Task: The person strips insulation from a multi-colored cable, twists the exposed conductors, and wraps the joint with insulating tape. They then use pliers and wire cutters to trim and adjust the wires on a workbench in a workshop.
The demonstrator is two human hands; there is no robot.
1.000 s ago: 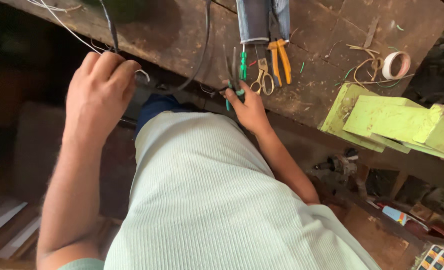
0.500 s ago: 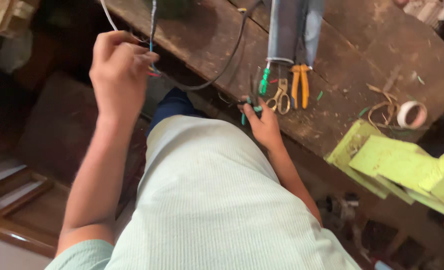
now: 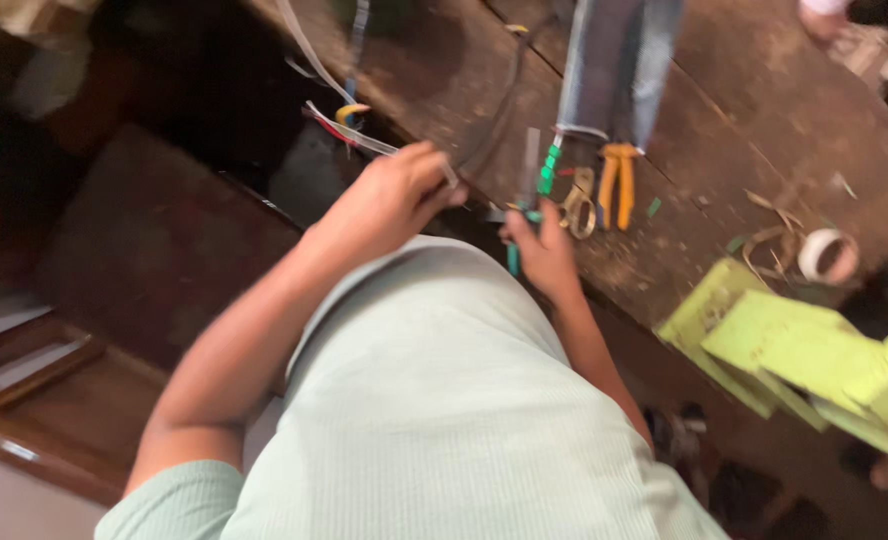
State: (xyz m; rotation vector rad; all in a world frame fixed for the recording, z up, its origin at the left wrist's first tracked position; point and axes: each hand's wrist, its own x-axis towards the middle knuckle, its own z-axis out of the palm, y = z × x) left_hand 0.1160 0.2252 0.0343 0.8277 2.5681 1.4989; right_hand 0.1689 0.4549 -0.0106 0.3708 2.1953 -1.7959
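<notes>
The wire (image 3: 359, 135), a pale flat strand, runs from the far left of the bench down into the left hand (image 3: 389, 200), whose fingers are pinched together on it just beside the near edge of the workbench (image 3: 744, 130); half a second ago that hand was raised higher and further left with the strand hanging from it, and now it has dropped and moved right, close to the right hand (image 3: 544, 250); the right hand is closed around a small tool with a green handle (image 3: 514, 255), much where it was before at the bench edge, the two hands now near one another but apart; nearest of all is the pale green ribbed shirt (image 3: 444, 400) filling the lower middle; to the near right lie yellow-green boards (image 3: 804, 350), stacked and overlapping; on the bench beyond the hands lie scissors (image 3: 579, 200) and orange-handled pliers (image 3: 619, 185), just beside each other; further right is a roll of tape (image 3: 826, 255) beside a loose curl of cord (image 3: 769, 240); farther still a grey flat strip (image 3: 614, 70) lies across the wood; the view is blurred; no container can be made out.
</notes>
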